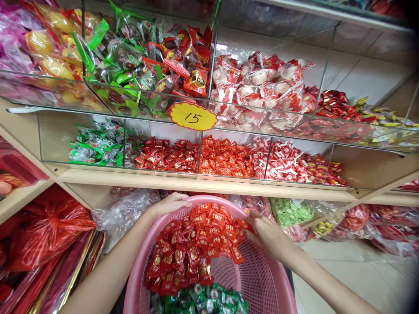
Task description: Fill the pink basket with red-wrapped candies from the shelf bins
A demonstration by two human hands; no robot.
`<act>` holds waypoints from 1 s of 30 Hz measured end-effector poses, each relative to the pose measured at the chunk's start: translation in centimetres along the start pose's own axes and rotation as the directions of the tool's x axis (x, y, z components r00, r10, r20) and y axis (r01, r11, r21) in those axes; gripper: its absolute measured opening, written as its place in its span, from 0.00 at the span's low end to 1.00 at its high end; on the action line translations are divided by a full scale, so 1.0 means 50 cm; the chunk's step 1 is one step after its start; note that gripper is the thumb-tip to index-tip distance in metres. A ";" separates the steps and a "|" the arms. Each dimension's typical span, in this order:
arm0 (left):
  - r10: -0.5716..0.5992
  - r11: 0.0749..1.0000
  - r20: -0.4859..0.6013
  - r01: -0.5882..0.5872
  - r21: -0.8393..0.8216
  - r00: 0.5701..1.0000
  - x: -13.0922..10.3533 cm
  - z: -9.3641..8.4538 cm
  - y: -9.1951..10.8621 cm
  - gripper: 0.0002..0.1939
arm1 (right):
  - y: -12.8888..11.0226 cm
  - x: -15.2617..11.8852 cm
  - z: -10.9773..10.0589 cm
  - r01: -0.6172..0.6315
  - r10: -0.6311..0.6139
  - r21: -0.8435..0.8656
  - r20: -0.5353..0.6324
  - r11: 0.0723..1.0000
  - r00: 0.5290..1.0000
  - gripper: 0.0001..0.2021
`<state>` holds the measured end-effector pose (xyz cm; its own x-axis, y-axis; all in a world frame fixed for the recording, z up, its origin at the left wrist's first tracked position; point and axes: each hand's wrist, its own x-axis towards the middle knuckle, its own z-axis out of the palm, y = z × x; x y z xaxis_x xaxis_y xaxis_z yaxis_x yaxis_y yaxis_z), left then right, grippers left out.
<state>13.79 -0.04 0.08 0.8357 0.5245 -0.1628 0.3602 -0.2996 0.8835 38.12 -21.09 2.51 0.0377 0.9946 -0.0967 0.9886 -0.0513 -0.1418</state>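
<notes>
A pink basket is at the bottom centre, holding orange-red wrapped candies, darker red ones and green ones. On its far left rim lies my left hand, fingers closed over the edge. My right hand is at the right side of the basket, its fingers bent over the orange-red candies by the rim. What those fingers hold, if anything, is hidden. Beyond the basket, the lower shelf bins contain red candies and orange-red candies.
Clear-fronted upper bins hold larger wrapped sweets; a yellow price tag reads 15. The wooden shelf edge runs just beyond the basket. Bagged goods lie underneath, including a green bag, and a red bag stands left.
</notes>
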 end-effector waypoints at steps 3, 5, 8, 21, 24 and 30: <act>-0.002 1.000 0.005 0.002 -0.023 1.000 -0.003 -0.001 0.005 0.16 | -0.010 -0.007 -0.003 -0.016 0.015 -0.042 -0.029 0.999 0.999 0.09; -0.018 0.999 0.012 0.019 -0.037 1.000 -0.006 -0.001 0.009 0.16 | -0.021 -0.021 -0.007 -0.029 0.028 -0.067 -0.028 0.997 0.999 0.09; -0.025 0.999 0.014 0.025 -0.037 1.000 -0.008 -0.002 0.014 0.15 | -0.046 -0.048 -0.009 -0.045 0.048 -0.096 0.022 0.994 0.999 0.08; 0.010 1.000 0.005 -0.010 -0.029 1.000 -0.008 -0.003 0.013 0.16 | -0.112 -0.061 0.090 -0.113 0.131 -0.395 0.018 0.912 0.991 0.13; 0.005 1.000 0.006 -0.005 -0.019 1.000 -0.007 -0.003 0.012 0.16 | -0.108 -0.066 0.091 -0.077 0.091 -0.311 0.029 0.947 0.995 0.12; -0.016 1.000 0.000 0.016 -0.018 1.000 -0.007 -0.001 0.018 0.16 | -0.099 -0.074 0.085 -0.045 0.063 -0.241 0.069 0.969 0.996 0.09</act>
<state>13.78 -0.45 0.97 0.8298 0.5292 -0.1772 0.3662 -0.2767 0.8885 32.45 -24.87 -0.59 0.0899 0.9808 -0.1729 0.9919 -0.0725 0.1046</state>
